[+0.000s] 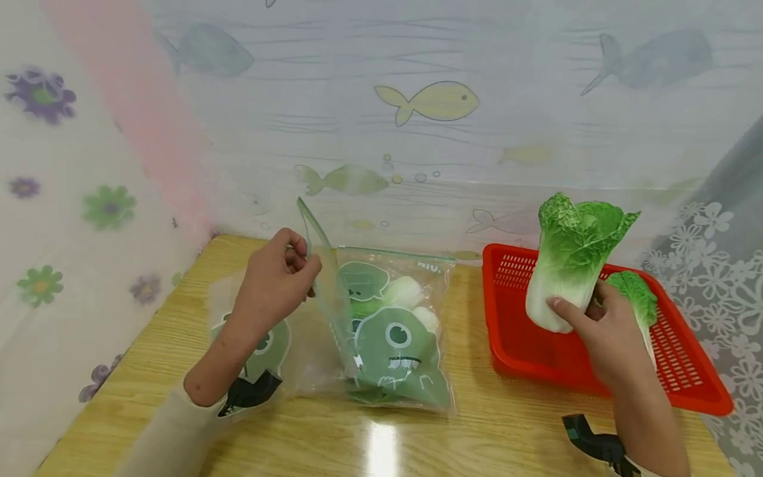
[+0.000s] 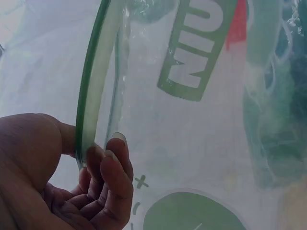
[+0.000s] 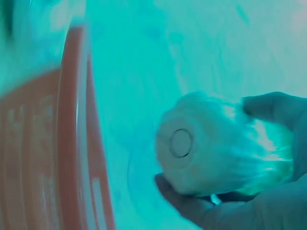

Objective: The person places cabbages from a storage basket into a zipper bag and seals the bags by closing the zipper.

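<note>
My left hand (image 1: 277, 271) pinches the green zip edge of a clear zip bag (image 1: 312, 354) printed with a green monster. In the left wrist view, the bag's zip strip (image 2: 91, 96) runs upward from between thumb and fingers. Over the red basket, my right hand (image 1: 616, 338) grips a Chinese cabbage (image 1: 572, 255) by its white base, leaves up. The right wrist view shows the round cabbage base (image 3: 192, 143) between thumb and fingers. Another Chinese cabbage (image 1: 638, 298) lies in the basket, partly hidden by the right hand.
Beside the held bag, a second monster zip bag (image 1: 393, 391) lies with green-and-white vegetables inside. The red plastic basket (image 1: 497, 318) stands at the right of the wooden table (image 1: 322, 440). Fish-patterned curtain (image 1: 429, 46) hangs behind, and flowered cloth (image 1: 65, 252) hangs at the left.
</note>
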### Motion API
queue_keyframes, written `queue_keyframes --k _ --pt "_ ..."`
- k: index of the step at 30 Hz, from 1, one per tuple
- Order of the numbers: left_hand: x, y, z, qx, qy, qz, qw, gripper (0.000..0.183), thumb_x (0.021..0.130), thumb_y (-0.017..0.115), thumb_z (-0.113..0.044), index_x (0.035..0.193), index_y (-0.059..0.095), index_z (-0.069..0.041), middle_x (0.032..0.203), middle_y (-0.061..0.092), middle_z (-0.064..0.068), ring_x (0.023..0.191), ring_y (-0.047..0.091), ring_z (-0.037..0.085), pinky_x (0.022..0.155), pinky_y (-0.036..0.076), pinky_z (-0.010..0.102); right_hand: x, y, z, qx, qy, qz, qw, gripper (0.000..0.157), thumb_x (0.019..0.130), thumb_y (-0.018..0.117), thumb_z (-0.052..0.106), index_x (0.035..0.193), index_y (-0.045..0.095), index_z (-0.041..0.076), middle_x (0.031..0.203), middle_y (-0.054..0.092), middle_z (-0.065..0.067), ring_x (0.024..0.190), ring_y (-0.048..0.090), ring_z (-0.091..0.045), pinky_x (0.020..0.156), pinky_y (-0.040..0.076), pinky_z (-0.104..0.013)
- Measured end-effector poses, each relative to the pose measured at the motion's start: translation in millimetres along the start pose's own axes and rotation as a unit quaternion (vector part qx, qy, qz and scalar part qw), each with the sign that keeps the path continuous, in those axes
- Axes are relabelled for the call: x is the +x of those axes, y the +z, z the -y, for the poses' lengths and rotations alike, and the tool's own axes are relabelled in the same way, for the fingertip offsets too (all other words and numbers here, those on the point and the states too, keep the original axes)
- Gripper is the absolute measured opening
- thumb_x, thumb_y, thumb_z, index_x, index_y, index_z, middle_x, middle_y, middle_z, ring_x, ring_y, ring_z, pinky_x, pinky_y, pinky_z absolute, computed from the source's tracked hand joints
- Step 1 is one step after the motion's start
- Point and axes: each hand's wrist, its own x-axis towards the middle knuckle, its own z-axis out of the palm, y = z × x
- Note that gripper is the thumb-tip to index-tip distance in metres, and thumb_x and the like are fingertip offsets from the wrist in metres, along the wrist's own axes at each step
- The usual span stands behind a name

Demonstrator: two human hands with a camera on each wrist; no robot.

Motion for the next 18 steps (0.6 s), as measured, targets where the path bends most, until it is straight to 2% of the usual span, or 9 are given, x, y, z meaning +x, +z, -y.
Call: queue_keyframes --k 1,3,6,9,12,18 --pt "-2.4 4.1 -3.8 0.001 0.011 0.001 0.9999 0.011 0.104 0.059 -0.018 0.105 0.052 -0.009 0.076 0.062 0.009 0.06 0.066 0.024 0.054 0.052 0.037 -2.6 6.0 3.9 0.035 -0.022 0.002 0.999 0.076 0.107 0.066 0.016 0.167 0.022 0.004 0.15 0.046 -0.005 0.117 0.059 0.0 0.085 0.055 -0.014" --pt "-6.2 12.4 -11.7 -0.001 0.031 0.004 0.9995 0.011 0.103 0.061 -0.015 0.099 0.052 -0.01 0.077 0.061 0.008 0.057 0.064 0.022 0.052 0.05 0.036 -7.6 20.4 14.3 0.109 -0.062 0.012 0.992 0.074 0.105 0.066 0.006 0.167 0.025 0.01 0.15 0.046 0.0 0.125 0.057 -0.006 0.089 0.056 -0.016" --pt "-9.5 24.9 -23.9 -0.017 0.052 0.011 0.9985 0.012 0.101 0.061 -0.01 0.094 0.052 -0.012 0.075 0.06 0.007 0.053 0.062 0.02 0.048 0.047 0.035 -13.5 44.4 31.6 0.162 -0.104 0.02 0.981 0.07 0.104 0.062 0.0 0.166 0.033 0.017 0.156 0.046 -0.006 0.134 0.053 -0.018 0.097 0.054 -0.02" --pt "-10.8 36.8 -34.7 -0.048 0.065 0.028 0.9964 0.012 0.099 0.06 -0.006 0.093 0.051 -0.011 0.075 0.06 0.007 0.053 0.064 0.019 0.047 0.048 0.036 -17.9 66.2 46.5 0.188 -0.124 0.025 0.974 0.065 0.103 0.06 -0.001 0.162 0.039 0.014 0.155 0.048 -0.012 0.137 0.051 -0.025 0.103 0.052 -0.022" --pt "-10.8 47.4 -43.5 -0.075 0.069 0.047 0.9937 0.01 0.098 0.058 -0.004 0.093 0.051 -0.01 0.075 0.059 0.009 0.055 0.067 0.023 0.047 0.048 0.036 -24.2 83.0 59.6 0.195 -0.134 0.039 0.971 0.059 0.101 0.062 0.002 0.157 0.045 0.009 0.149 0.055 -0.014 0.133 0.055 -0.027 0.103 0.053 -0.025" --pt "-8.3 62.8 -57.6 -0.092 0.076 0.066 0.9907 0.01 0.095 0.055 -0.001 0.093 0.05 -0.01 0.069 0.059 0.008 0.052 0.067 0.025 0.047 0.051 0.037 -31.9 107.7 77.6 0.232 -0.171 0.106 0.952 0.058 0.096 0.07 0.007 0.15 0.047 0.003 0.141 0.059 -0.018 0.126 0.063 -0.03 0.101 0.056 -0.033"
